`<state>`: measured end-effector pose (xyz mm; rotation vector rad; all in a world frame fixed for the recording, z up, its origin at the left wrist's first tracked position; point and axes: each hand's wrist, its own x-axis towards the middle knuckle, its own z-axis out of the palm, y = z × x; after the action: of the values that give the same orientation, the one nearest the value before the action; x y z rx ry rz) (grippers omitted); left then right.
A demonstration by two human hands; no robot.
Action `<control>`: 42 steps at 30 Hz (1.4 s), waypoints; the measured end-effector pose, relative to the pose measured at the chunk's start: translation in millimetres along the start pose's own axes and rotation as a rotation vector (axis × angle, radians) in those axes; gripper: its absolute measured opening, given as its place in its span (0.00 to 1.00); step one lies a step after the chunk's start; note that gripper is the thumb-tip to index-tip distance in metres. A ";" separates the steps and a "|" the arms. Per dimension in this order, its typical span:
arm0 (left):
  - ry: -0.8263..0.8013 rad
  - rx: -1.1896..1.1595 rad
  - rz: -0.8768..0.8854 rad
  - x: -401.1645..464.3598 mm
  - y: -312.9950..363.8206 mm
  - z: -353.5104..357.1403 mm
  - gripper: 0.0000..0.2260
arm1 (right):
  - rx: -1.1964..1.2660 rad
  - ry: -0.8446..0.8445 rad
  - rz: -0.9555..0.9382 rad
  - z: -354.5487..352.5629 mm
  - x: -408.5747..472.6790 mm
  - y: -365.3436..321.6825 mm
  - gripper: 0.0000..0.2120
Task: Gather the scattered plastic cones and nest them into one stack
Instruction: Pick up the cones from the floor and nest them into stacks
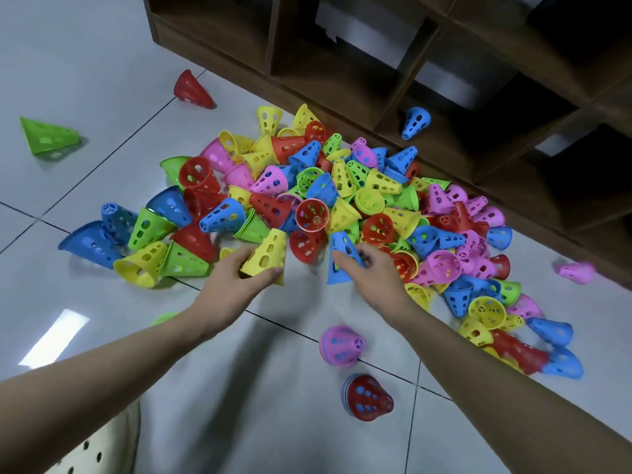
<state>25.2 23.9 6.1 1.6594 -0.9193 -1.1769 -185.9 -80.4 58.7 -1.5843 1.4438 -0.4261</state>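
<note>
A big heap of perforated plastic cones (pixel 342 200) in red, yellow, blue, green and pink lies on the white tiled floor. My left hand (pixel 236 278) grips a yellow cone (pixel 270 254) at the heap's near edge, its tip pointing away from me. My right hand (pixel 372 268) closes around a blue cone (pixel 342 258) just to the right. Nearer to me lie a pink cone (pixel 342 345) and a short nested stack topped by a red cone (pixel 367 398).
A dark wooden cubby shelf (pixel 444 97) runs along the far side; a blue cone (pixel 415 123) lies in one cubby. Stray cones: red (pixel 191 88), green (pixel 48 136), pink (pixel 576 271). A cream perforated basket (pixel 99 449) stands at bottom left.
</note>
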 end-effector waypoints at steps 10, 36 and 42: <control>-0.461 0.140 0.228 -19.9 5.1 84.7 0.23 | -0.114 0.154 0.069 -80.9 -151.5 61.1 0.04; -0.258 0.775 0.412 13.1 -39.2 49.9 0.28 | -0.279 -0.006 0.046 -48.8 -173.2 153.0 0.18; 0.055 1.017 0.306 46.4 -41.7 16.7 0.25 | -0.291 -0.021 0.031 -49.4 -167.6 154.2 0.19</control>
<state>25.3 -8.0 -50.0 2.1662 -1.8394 -0.4274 -357.7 70.9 14.6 -1.7860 1.5660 -0.1853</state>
